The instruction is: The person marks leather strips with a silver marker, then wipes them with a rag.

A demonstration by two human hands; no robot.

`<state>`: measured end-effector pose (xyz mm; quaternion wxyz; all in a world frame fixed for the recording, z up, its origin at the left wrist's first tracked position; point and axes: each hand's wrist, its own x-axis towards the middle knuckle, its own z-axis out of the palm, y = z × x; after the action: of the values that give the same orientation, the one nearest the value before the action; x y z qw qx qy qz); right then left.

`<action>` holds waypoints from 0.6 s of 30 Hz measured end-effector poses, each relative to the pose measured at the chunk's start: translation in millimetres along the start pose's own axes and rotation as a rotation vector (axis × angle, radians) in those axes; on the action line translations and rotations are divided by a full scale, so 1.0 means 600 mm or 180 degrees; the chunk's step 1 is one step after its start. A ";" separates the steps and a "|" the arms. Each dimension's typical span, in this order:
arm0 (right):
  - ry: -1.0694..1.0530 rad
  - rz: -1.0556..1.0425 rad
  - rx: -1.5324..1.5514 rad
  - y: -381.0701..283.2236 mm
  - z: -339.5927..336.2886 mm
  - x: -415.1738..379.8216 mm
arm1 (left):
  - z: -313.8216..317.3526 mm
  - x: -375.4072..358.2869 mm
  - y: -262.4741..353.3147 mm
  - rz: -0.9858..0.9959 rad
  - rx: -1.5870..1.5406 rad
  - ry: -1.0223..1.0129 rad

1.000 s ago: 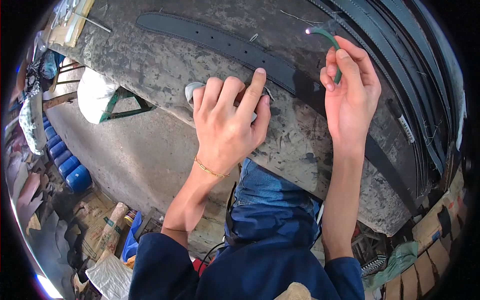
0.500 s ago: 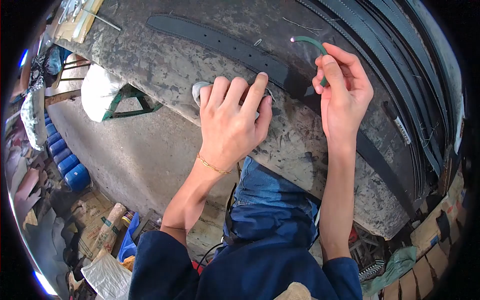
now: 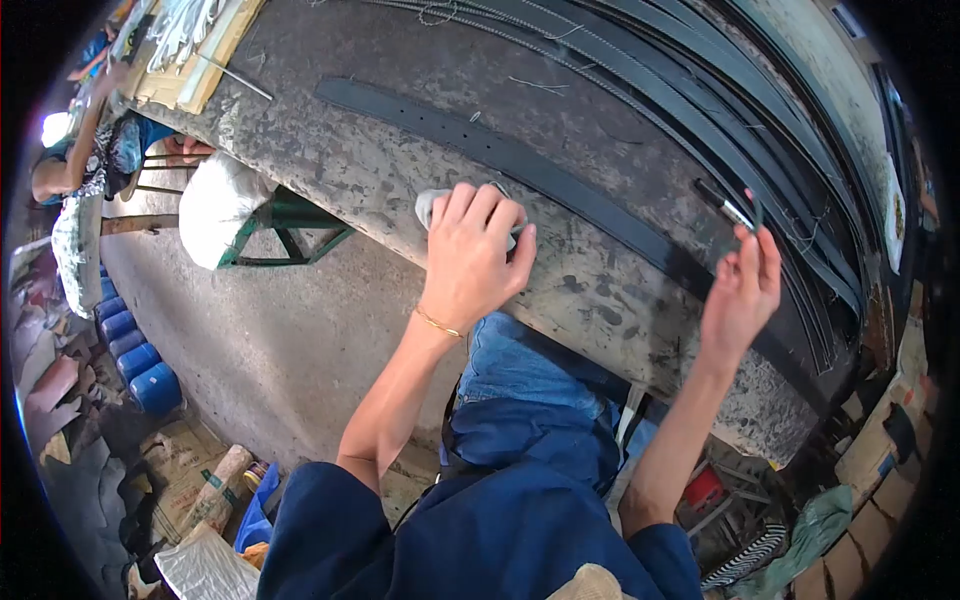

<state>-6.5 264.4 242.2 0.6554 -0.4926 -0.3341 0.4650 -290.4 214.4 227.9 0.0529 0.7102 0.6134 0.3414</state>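
My left hand (image 3: pixel 475 250) is closed over a grey cloth (image 3: pixel 430 207) at the near edge of the worktable (image 3: pixel 340 160). A dark leather belt (image 3: pixel 430 122) with a row of holes lies across the table, beyond that hand. On the right, my right hand (image 3: pixel 742 290) pinches a thin green strip (image 3: pixel 757 212) between its fingertips. The strip is held up near a black and white marker (image 3: pixel 722 203), which lies beside the stacked belts.
Several stitched dark belts (image 3: pixel 640 70) curve along the table's far right side. A white bag (image 3: pixel 222 210) rests on a green stand (image 3: pixel 290 232) at left. Blue rolls (image 3: pixel 155 387) line the floor. Another person's arm (image 3: pixel 85 140) shows at upper left.
My right hand has moved right and slightly down with the green strip, away from the belt with holes. The view has shifted. My left hand remains on the cloth.
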 end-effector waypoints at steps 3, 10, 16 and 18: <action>0.0381 -0.0103 -0.0113 -0.021 -0.121 -0.011 | 0.005 -0.030 0.007 -0.0006 0.0102 0.0128; 0.0963 -0.0330 -0.0129 -0.060 -0.318 -0.076 | -0.027 -0.042 -0.038 0.0053 0.0154 0.0329; 0.1539 -0.0391 -0.0410 -0.117 -0.407 -0.156 | 0.024 0.013 -0.021 0.0098 0.0858 0.0073; 0.1666 -0.0441 -0.0364 -0.126 -0.459 -0.182 | 0.022 0.002 -0.026 0.0139 0.0819 -0.0287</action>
<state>223.8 63.6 236.2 0.7208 -0.6081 -0.2120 0.2563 -296.2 224.1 210.7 -0.0185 0.7389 0.6335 0.2288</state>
